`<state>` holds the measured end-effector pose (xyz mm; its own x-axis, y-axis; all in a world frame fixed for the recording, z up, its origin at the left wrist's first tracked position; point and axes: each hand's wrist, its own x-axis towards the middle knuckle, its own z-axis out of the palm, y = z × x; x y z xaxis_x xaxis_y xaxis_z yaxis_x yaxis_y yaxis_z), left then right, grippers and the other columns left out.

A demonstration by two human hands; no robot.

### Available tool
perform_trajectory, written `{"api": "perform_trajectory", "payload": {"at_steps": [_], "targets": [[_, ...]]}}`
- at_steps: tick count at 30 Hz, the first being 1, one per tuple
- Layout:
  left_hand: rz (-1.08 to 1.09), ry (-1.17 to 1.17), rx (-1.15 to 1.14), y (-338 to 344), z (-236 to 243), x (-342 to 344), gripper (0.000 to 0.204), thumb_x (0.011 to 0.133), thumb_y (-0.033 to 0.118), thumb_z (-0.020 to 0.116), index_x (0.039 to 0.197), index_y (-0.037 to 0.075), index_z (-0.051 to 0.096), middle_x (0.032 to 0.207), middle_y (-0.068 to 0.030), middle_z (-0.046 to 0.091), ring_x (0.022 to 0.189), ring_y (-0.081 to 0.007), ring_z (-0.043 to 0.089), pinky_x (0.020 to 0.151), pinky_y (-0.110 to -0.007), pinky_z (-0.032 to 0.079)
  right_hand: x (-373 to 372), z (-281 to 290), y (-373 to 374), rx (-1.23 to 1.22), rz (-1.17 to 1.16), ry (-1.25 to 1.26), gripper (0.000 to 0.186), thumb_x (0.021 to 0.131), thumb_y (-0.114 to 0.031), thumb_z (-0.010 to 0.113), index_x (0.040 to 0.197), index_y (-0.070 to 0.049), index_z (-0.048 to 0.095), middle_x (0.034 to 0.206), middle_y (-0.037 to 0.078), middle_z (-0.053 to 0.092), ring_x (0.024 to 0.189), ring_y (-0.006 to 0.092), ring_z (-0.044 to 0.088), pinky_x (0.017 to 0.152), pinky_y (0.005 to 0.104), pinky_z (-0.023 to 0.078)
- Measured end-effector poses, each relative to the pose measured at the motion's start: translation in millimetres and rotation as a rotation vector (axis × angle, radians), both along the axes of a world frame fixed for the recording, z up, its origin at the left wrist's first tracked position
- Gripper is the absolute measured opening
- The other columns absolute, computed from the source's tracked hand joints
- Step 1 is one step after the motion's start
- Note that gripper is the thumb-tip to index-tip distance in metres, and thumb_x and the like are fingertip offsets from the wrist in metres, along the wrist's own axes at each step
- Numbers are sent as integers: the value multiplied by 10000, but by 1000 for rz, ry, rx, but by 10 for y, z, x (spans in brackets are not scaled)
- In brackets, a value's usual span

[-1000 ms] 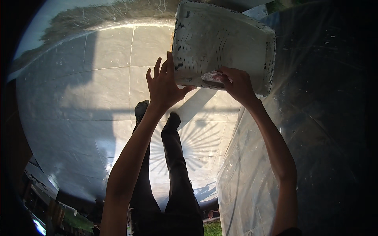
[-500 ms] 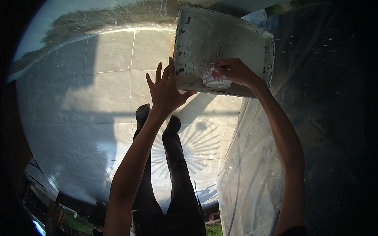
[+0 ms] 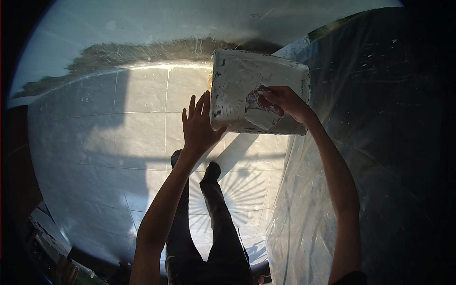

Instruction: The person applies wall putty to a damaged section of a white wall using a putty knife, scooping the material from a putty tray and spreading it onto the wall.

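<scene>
A shallow rectangular tray, coated inside with whitish paint and chipped dark along its rim, is in front of me. Over its near part, my right hand is closed on a flat, reddish paint-caked tool. The tool's white, broad end points toward the tray's near wall; whether it is a brush or a scraper I cannot tell. At the tray's near left corner, my left hand has its fingers stretched along the outside wall and its thumb by the near edge. It appears to touch the tray.
Light tiled floor stretches below, crossed by shadows, with my feet and legs beneath the tray. A partly painted wall curves across the far side. Clear plastic sheeting hangs on the right. An orange-brown edge shows beside the tray.
The view has tipped up, so the tray and hands appear lower or smaller in it. The tool in my right hand has turned, showing more of its reddish face. My left hand stays by the corner.
</scene>
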<state>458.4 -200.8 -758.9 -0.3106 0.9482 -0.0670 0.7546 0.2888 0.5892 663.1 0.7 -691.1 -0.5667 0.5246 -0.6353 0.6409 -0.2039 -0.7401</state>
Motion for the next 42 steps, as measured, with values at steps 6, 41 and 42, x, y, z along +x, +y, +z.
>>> {"api": "perform_trajectory", "payload": {"at_steps": [6,41,42], "targets": [[24,46,255,135,795,-434,878,791,330,822,1501,72,373,1471,-170,480,1425,-431,357,1106,-524,350,-272,879,195,-8,-170,214,392,1015,-306,609,1228,20,654,1017,65,700,876,100,653,791,269,541],[106,490,1240,488,6894,-3937,514,984,261,612,1438,66,468,1422,-175,533,1401,-410,400,1098,-496,354,-3431,7631,-404,648,-257,775,343,1053,-335,515,1137,-36,662,914,3,626,681,90,542,584,251,464],[97,502,1240,560,6965,-4022,514,983,258,614,1437,67,469,1425,-174,531,1402,-403,403,1093,-495,357,-3523,7753,-383,711,-267,762,338,1054,-332,513,1143,-46,668,947,8,627,708,105,549,611,270,474]]}}
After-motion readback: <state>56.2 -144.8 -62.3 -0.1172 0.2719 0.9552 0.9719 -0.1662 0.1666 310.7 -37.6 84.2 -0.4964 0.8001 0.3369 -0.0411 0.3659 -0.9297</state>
